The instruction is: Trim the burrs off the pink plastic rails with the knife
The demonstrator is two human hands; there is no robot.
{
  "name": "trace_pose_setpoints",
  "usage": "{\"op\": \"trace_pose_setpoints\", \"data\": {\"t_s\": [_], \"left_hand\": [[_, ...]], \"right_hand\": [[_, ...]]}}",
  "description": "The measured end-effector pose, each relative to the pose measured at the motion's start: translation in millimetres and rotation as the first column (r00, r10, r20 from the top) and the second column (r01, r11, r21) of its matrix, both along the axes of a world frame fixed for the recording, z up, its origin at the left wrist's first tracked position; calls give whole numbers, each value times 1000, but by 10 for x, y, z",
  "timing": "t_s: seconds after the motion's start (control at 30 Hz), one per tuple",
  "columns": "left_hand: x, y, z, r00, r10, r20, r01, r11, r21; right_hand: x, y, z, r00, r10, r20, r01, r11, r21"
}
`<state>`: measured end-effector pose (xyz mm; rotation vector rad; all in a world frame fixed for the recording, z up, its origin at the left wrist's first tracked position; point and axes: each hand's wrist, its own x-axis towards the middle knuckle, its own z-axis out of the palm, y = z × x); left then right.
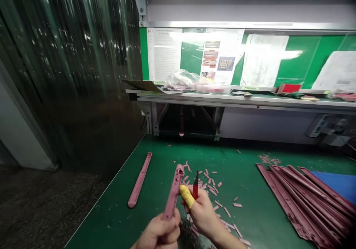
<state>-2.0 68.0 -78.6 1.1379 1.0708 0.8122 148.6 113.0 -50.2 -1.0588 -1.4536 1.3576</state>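
Observation:
My left hand (pixel 164 228) is closed around the lower end of a long pink plastic strip (pixel 174 191), which tilts upward and shows small raised features near its top. My right hand (pixel 201 208) grips a small knife (pixel 195 186) with a red handle and a dark blade pointing up. A yellow finger cover (pixel 187 196) wraps my right thumb, which is at the strip's right edge. Small pink plastic scraps (pixel 213 186) lie around and beyond my right hand. Another pink strip (pixel 140 180) lies on the green table to the left.
A pile of long pink strips (pixel 306 200) lies on the right, beside a blue sheet (pixel 336 186). Behind the green table (pixel 111 219), a shelf (pixel 178 98) carries a clear plastic bag (pixel 185 80) and a red box (pixel 289 88). Under it, a dark conveyor belt (pixel 169 121) holds pink strips.

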Motion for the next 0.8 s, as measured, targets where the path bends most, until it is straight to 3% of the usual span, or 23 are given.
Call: {"op": "trace_pose_setpoints", "data": {"t_s": [0.1,0.2,0.33,0.43,0.5,0.57,0.63,0.7,0.8], "left_hand": [[-239,223,-61,974,155,-164,-146,987,63],[-393,519,-115,864,374,-336,-298,919,257],[-472,755,-148,731,539,-418,-341,820,460],[-501,667,-110,718,572,-397,-339,785,518],[-531,540,-59,742,561,-367,-367,798,478],[-560,450,14,775,549,-315,-429,821,376],[-558,460,116,811,542,-220,-494,836,239],[-493,559,246,845,530,-67,-523,846,105],[-240,687,441,861,463,211,-468,883,-27]], "right_hand": [[10,319,-41,988,122,97,-110,986,-124],[47,855,23,972,144,186,-99,968,-232],[-159,1762,317,980,-78,182,127,954,-271],[-401,2268,587,969,-221,110,245,913,-325],[-494,2409,711,965,-257,49,256,895,-364],[-502,2342,745,966,-259,-19,231,891,-391],[-424,2022,673,969,-232,-87,178,895,-409],[-277,1449,500,972,-181,-147,104,900,-424],[19,355,144,974,-106,-203,2,889,-457]]}}
